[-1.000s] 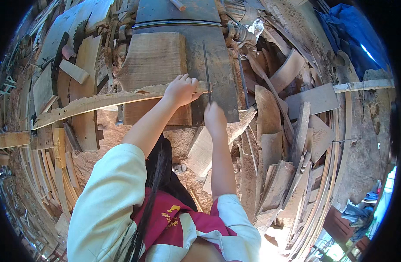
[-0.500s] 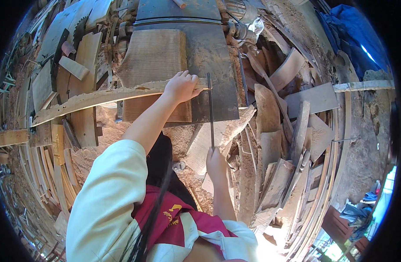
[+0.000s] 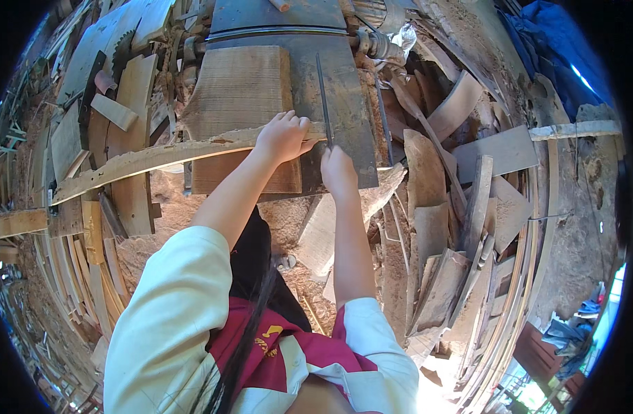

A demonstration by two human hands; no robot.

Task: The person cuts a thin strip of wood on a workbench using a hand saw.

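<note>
My left hand (image 3: 283,138) is closed around a long, slightly curved wooden strip (image 3: 151,156) with a rough bark edge. Close to its right end, the strip lies across a thick plank (image 3: 237,90) on a dark metal machine bed (image 3: 344,90). My right hand (image 3: 339,170) grips the near end of a long thin dark metal bar (image 3: 323,93). Just beyond my left hand, the bar crosses at the strip's right end and points away from me. Whether it is a file or a narrow saw cannot be made out.
Offcuts and curved boards (image 3: 427,172) are heaped to the right. Left of the bed are more planks (image 3: 134,103) and a toothed circular blade (image 3: 123,52). Sawdust (image 3: 172,221) covers the ground below. A blue tarp (image 3: 551,55) hangs at far right.
My right hand has pushed forward, carrying the dark bar away from me past the strip's end. My left hand and the strip have stayed nearly still.
</note>
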